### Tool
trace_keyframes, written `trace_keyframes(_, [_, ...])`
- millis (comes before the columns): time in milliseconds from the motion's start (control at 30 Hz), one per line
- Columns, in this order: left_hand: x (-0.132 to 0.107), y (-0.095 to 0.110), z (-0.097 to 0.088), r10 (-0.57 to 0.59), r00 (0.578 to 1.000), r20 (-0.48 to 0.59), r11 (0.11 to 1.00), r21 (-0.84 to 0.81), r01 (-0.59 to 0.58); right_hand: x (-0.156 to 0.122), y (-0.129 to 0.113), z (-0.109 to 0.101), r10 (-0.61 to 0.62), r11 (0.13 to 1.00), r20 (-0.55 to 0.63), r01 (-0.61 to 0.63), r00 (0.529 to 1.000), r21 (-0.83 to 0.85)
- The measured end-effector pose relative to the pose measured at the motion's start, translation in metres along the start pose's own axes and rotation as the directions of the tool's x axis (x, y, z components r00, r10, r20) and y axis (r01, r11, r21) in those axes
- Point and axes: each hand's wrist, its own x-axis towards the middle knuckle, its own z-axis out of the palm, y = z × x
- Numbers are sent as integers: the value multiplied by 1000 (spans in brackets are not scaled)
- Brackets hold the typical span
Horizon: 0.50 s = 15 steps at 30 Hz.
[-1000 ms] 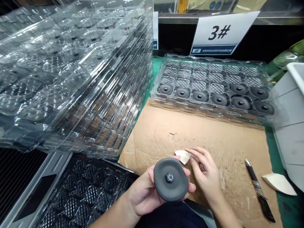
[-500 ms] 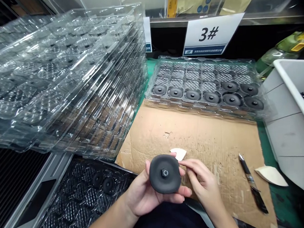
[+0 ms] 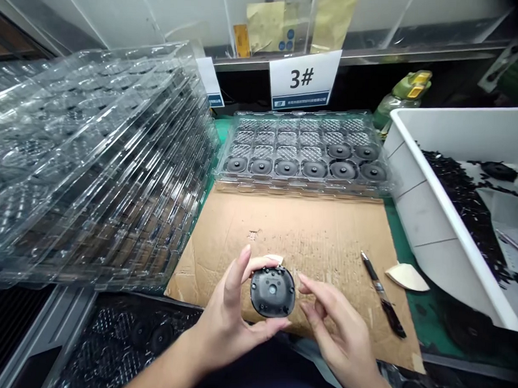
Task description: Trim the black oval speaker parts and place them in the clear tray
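Note:
A black rounded-square plastic part (image 3: pixel 273 296) is gripped by its edges between the thumb and fingers of my left hand (image 3: pixel 233 306). The face towards me has small pegs near its rim and a pale round spot in the middle. Just to the right, my right hand (image 3: pixel 339 332) is held with thumb and index finger apart, close to the part's edge. Nothing shows between those fingers. Behind my left fingertips a cream wedge-shaped piece (image 3: pixel 276 258) is partly hidden. Below both hands lies a cardboard sheet (image 3: pixel 317 224).
A clear tray (image 3: pixel 285 186) at the back holds several black round parts. Stacked clear trays (image 3: pixel 158 173) rise on the left. To the right are a pen-shaped tool (image 3: pixel 382 294), another cream wedge (image 3: pixel 408 277) and a white bin (image 3: pixel 428 217) containing black scraps. A bottle (image 3: pixel 400 100) stands behind.
The black part has been turned over in my left hand, from its dished, knobbed face to its pegged face. My right hand has come slightly away from it. The view has shifted right.

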Motion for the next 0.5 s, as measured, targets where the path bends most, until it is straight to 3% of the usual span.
trace_keyframes(67, [2, 2, 2, -78, 996, 52, 996, -28, 80, 6, 1, -8, -108, 993, 31, 109, 994, -38])
trace_keyframes(133, [4, 4, 5, -275, 950, 150, 946, -135, 295, 13, 0, -15, -172, 984, 33, 174, 984, -42])
trace_keyframes(233, [5, 2, 13, -593, 747, 301, 674, -323, 665, 20, -3, -17, -160, 986, -17, 161, 987, 53])
trace_keyframes(267, [5, 0, 16, -647, 696, 311, 601, -354, 717, 21, -3, -15, -139, 986, -31, 142, 990, 90])
trace_keyframes(300, [6, -3, 18, -678, 674, 295, 571, -366, 735, 20, -2, -11, -119, 985, -43, 123, 992, 118])
trace_keyframes(400, [16, -14, 16, -692, 702, 170, 635, -320, 703, 13, 10, 4, -53, 985, -83, 66, 995, 161])
trace_keyframes(500, [40, -26, 0, -676, 736, 39, 716, -206, 667, 3, 39, 21, 91, 988, -129, -73, 987, 134])
